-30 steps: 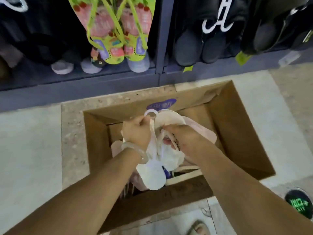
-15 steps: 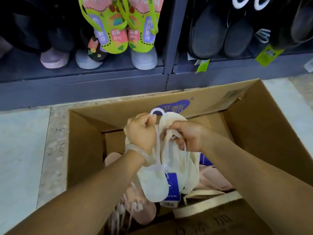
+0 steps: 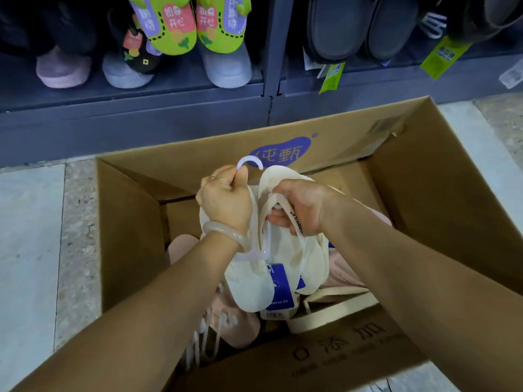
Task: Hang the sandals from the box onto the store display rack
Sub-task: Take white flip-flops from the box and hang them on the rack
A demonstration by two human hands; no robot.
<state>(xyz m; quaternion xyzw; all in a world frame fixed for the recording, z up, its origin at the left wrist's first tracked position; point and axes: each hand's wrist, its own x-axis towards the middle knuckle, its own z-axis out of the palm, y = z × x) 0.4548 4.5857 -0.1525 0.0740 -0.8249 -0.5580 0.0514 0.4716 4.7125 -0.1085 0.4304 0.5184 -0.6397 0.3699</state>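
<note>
Right now my left hand (image 3: 226,202) is curled tight round the stem of a translucent white plastic hanger (image 3: 250,162), just under its hook, which pokes up free above the fist. My right hand (image 3: 300,205) pinches the cream strap of the pair of cream flip-flop sandals (image 3: 285,267) clipped on that hanger, fingers hooked under the strap, thumb side on top. A pale translucent bangle (image 3: 226,232) sits on the left wrist. A blue-and-white price tag (image 3: 278,290) dangles off the pair.

Sandals are held up over the open brown cardboard box (image 3: 127,236), soles hanging down, toes up near the hands; can't tell if they touch what's below. Under them, pale pink sandals (image 3: 240,323) and a cream strip, still in the box.

Step, as I read it: pick-up and sorting the pair on its hanger, not yet hanging. Rack not reached.

Beyond the box stands the dark grey display rack (image 3: 268,89), with green cartoon-print flip-flops (image 3: 195,26) hanging, lilac slippers (image 3: 63,70) and dark grey shoes (image 3: 362,29) low down.

Next move I'd judge: keep the left grip on the hook stem, let the right steady the soles, lift clear of the box walls, find a free peg. No free peg shows, so look up first.
</note>
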